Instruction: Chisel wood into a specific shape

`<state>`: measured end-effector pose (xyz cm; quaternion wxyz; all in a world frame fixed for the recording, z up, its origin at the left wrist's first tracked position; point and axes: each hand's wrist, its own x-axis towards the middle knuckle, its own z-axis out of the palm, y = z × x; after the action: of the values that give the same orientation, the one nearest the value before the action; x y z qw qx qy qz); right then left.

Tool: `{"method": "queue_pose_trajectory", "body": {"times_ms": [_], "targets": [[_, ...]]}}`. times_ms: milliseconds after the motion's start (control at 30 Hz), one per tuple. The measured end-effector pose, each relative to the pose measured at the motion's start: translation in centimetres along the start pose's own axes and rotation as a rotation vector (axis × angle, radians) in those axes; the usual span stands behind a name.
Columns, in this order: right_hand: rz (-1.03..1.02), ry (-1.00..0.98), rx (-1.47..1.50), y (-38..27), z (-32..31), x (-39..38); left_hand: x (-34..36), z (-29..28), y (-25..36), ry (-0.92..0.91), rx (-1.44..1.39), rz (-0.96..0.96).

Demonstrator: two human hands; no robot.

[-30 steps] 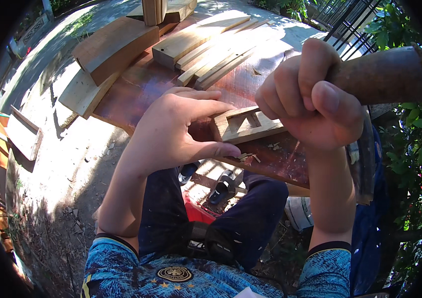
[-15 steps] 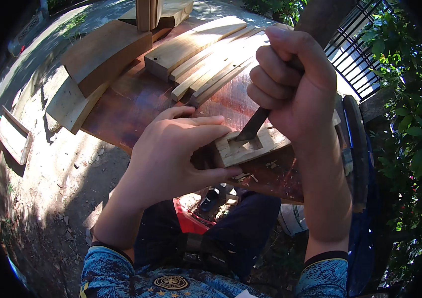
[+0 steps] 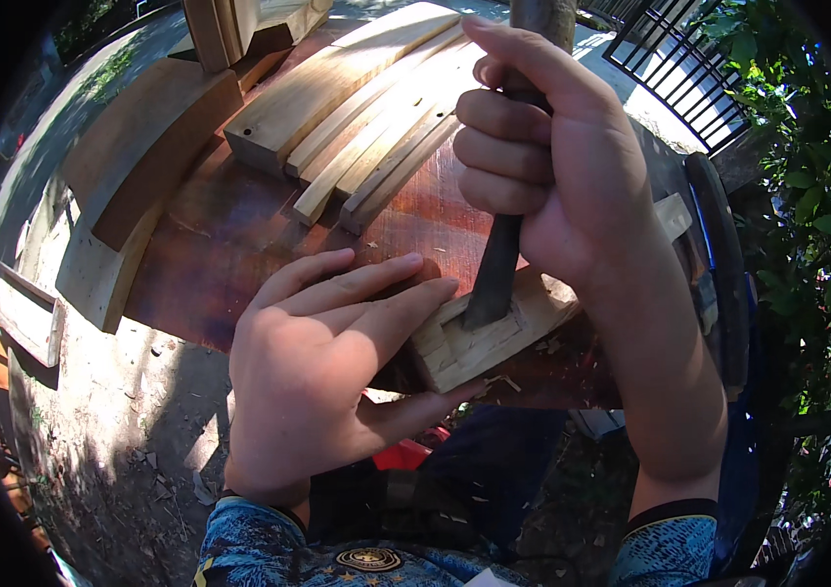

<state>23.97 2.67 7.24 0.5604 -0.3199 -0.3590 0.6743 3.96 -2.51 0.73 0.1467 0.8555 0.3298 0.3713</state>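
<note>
My right hand (image 3: 557,157) is wrapped in a fist around a chisel (image 3: 495,269), which stands nearly upright. Its dark blade comes out below my fist, and the tip rests in a rectangular recess cut into a pale wooden block (image 3: 454,370). My left hand (image 3: 322,362) steadies the block's left end, thumb along the near side and index finger along the far side. The other left fingers are stretched over the tabletop. Part of the block's right end is hidden behind my right wrist.
Several curved wooden pieces (image 3: 337,83) lie at the back of the reddish-brown table (image 3: 195,249). Larger curved boards (image 3: 156,147) are stacked at the left. Wood chips (image 3: 505,382) lie beside the block. A metal gate (image 3: 679,68) and leafy plants (image 3: 816,215) stand to the right.
The chisel has swung more upright, and its tip has shifted right within the recess. My left fingers have spread slightly while staying at the block's end. The whole view has shifted.
</note>
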Motion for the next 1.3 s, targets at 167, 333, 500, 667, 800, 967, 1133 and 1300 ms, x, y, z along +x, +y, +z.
{"method": "queue_pose_trajectory", "body": {"times_ms": [167,333,500,667,800,967,1133,1300], "targets": [[-0.01,0.133,0.132,-0.1,-0.5,-0.7,-0.1,0.4,-0.2,0.027,0.026,-0.011],[0.026,0.081,0.08,-0.3,-0.1,-1.1,-0.6,0.0,0.0,0.0,-0.009,0.005],[0.064,0.004,-0.011,0.0,-0.6,-1.6,-1.4,0.1,0.2,-0.013,-0.015,0.026],[-0.16,-0.232,0.136,-1.6,-0.9,-2.4,-1.9,1.3,-0.2,0.144,0.034,0.041],[-0.318,-0.308,0.068,-2.6,-0.7,-3.6,-1.7,2.3,-0.2,0.324,0.116,0.044],[-0.34,-0.284,0.093,-1.4,-1.1,-3.5,-1.5,3.0,-0.3,0.4,0.17,0.041],[-0.339,-0.302,0.081,-1.4,-1.4,-3.3,-1.5,3.0,-0.3,0.389,0.174,0.036],[-0.354,-0.379,-0.023,-1.7,-0.8,-3.8,-1.4,3.1,-0.4,0.397,0.146,0.046]]}}
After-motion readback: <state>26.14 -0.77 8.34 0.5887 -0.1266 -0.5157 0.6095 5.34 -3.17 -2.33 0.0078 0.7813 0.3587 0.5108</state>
